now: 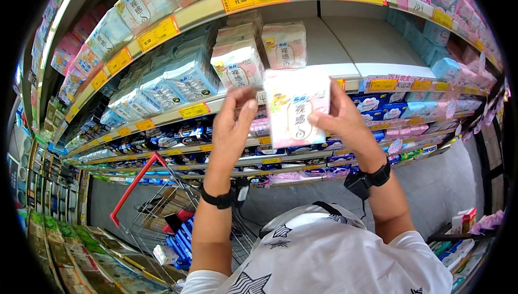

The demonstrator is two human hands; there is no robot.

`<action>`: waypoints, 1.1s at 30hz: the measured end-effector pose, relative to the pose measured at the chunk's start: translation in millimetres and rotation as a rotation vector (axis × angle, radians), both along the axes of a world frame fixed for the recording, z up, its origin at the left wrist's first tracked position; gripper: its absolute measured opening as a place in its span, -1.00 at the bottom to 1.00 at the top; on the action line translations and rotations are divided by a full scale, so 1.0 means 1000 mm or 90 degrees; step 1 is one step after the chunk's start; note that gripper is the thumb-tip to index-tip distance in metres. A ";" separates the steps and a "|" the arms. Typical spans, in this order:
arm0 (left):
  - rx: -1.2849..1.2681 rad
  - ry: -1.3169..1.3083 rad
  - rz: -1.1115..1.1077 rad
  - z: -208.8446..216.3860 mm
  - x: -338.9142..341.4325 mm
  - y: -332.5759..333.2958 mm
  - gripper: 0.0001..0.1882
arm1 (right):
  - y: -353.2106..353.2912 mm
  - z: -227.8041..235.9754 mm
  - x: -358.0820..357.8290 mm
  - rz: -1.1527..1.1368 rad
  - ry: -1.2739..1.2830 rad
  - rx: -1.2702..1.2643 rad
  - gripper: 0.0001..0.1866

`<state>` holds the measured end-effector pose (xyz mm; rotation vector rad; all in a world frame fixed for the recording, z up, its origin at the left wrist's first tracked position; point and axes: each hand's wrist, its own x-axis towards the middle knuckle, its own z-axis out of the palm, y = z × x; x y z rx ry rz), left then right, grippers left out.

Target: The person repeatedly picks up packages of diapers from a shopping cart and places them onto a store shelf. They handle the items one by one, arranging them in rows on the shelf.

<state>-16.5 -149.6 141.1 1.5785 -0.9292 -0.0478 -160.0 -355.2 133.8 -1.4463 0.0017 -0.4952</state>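
A white-and-pink pack of sanitary pads is held upright in front of the shelves. My right hand grips its right side, with the thumb across the printed front and the other fingers mostly hidden behind. Just left of the pack, my left hand is raised with its fingers loosely bent and parted, holding nothing. Beyond the held pack, similar pink-and-white packs stand in a row on the shelf, and another similar pack stands to their right.
Light-blue packs fill the shelf at left. Yellow price tags line the shelf edges. At lower left stands a wire shopping cart with a red handle, carrying blue packs. Another display borders the aisle behind it.
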 end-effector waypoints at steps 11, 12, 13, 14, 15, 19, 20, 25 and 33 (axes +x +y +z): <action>0.382 -0.727 0.219 0.081 0.041 -0.123 -0.28 | -0.081 0.025 0.005 -0.172 -0.125 -0.090 -0.05; 0.364 -0.754 0.233 0.075 0.048 -0.135 -0.29 | -0.083 0.025 0.006 -0.173 -0.123 -0.093 -0.06; 0.345 -0.779 0.247 0.068 0.056 -0.146 -0.29 | -0.086 0.025 0.007 -0.173 -0.120 -0.097 -0.06; 0.327 -0.804 0.262 0.060 0.063 -0.155 -0.30 | -0.087 0.025 0.008 -0.172 -0.118 -0.101 -0.06; 0.353 -0.799 0.269 0.053 0.070 -0.165 -0.33 | -0.089 0.026 0.010 -0.174 -0.118 -0.106 -0.07; 0.448 -0.759 0.291 0.047 0.077 -0.182 -0.46 | -0.096 0.026 0.020 -0.182 -0.119 -0.124 -0.07; 0.467 -0.746 0.292 0.049 0.076 -0.185 -0.48 | -0.101 0.026 0.022 -0.187 -0.119 -0.130 -0.08; 0.514 -0.709 0.306 0.057 0.066 -0.193 -0.58 | -0.114 0.029 0.035 -0.212 -0.090 -0.124 -0.09; 0.665 -0.670 0.259 0.091 0.060 -0.210 -0.53 | -0.134 0.010 0.053 -0.283 -0.118 -0.179 -0.09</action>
